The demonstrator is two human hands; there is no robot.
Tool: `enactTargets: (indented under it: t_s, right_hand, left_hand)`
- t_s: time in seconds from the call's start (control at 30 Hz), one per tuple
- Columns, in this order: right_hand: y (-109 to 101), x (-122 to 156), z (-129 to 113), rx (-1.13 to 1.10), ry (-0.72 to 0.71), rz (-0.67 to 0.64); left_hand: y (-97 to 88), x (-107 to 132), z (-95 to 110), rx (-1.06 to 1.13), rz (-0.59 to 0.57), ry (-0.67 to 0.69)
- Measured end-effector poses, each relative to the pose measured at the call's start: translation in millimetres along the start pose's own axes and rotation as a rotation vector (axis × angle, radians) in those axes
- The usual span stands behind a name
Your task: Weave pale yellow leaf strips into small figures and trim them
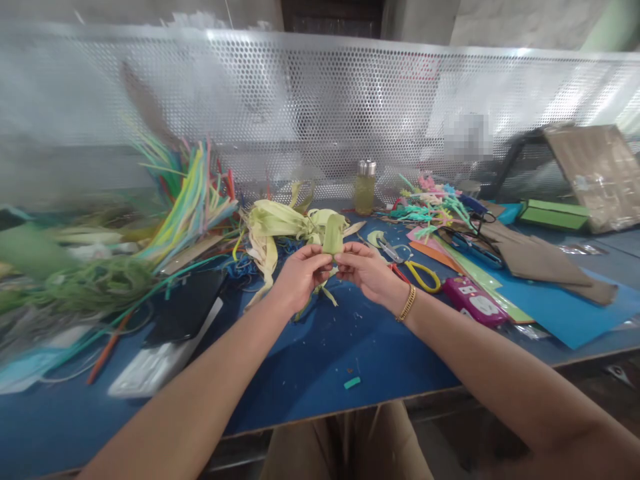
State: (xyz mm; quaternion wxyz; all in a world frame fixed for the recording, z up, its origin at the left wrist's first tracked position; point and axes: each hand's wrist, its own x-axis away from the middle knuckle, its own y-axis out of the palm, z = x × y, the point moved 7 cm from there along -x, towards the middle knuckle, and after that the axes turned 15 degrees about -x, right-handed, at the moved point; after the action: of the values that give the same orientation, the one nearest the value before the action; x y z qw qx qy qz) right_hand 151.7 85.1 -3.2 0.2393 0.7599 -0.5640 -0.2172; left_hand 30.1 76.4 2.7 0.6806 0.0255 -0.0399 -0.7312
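Observation:
My left hand (303,272) and my right hand (367,270) meet above the blue table (320,360), both pinching one pale green leaf strip (333,235) that stands up between the fingertips. Thin ends of the strip hang below the hands. A gold bangle sits on my right wrist. Just behind the hands lies a loose heap of the same pale green leaf strips (280,223).
Yellow-handled scissors (417,273), a pink case (475,301), coloured paper sheets and pipe cleaners (430,200) lie to the right. A small glass bottle (365,187) stands by the perforated metal screen (320,100). Coloured straws (190,200), a dark phone and a white keypad lie left.

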Motion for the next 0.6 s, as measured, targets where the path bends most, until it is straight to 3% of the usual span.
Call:
enactTargets:
  t_s: [0.27,0.6]
  right_hand:
    - [14.3,1.3,-5.3,0.167,-0.186,-0.203]
    - [4.4,-0.9,-7.4,0.145,-0.205,-0.059]
  left_hand:
    - [-2.9,-1.4,-4.8,0.052,0.04,-0.075]
    - [-3.6,-0.3,-2.0,-0.05,0.057,-0.002]
